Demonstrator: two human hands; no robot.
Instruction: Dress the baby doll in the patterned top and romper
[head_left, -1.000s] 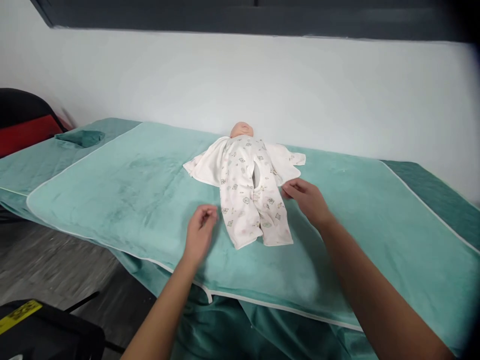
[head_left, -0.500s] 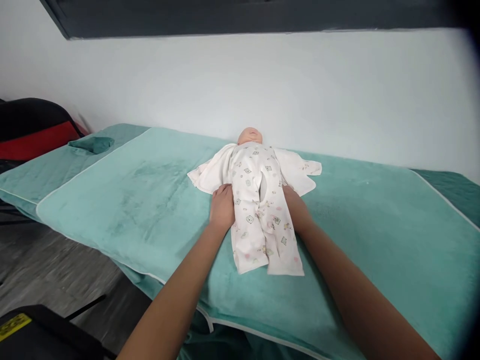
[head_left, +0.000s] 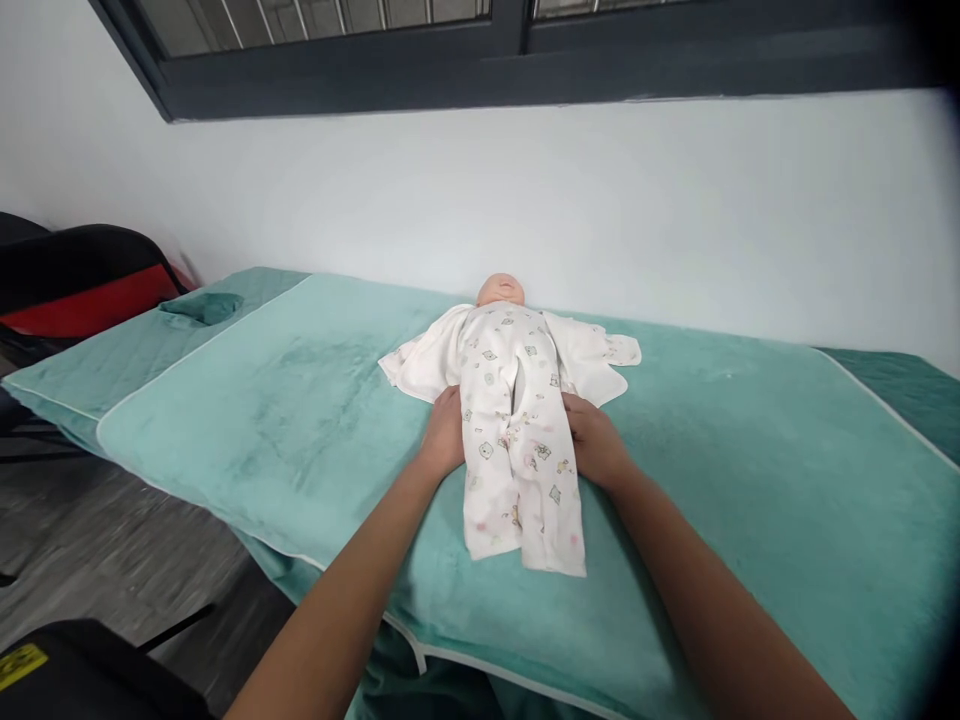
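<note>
A baby doll (head_left: pixel 501 290) lies on its back on a teal blanket (head_left: pixel 300 400), head toward the wall. It wears a white printed sleepsuit (head_left: pixel 514 440) whose legs reach toward me. My left hand (head_left: pixel 444 438) presses against the left side of the suit at hip height, fingers tucked under the cloth. My right hand (head_left: pixel 595 440) holds the opposite side the same way. Both hands grip the doll's body through the suit.
The blanket covers a long bed against a white wall under a dark window frame (head_left: pixel 480 60). A small teal cloth (head_left: pixel 202 306) lies at the far left end. A black and red chair (head_left: pixel 82 285) stands left; a black case (head_left: pixel 67 675) sits on the floor.
Both hands moved in from the blanket to the doll's sides and closed on it. The view has tilted up, showing the window.
</note>
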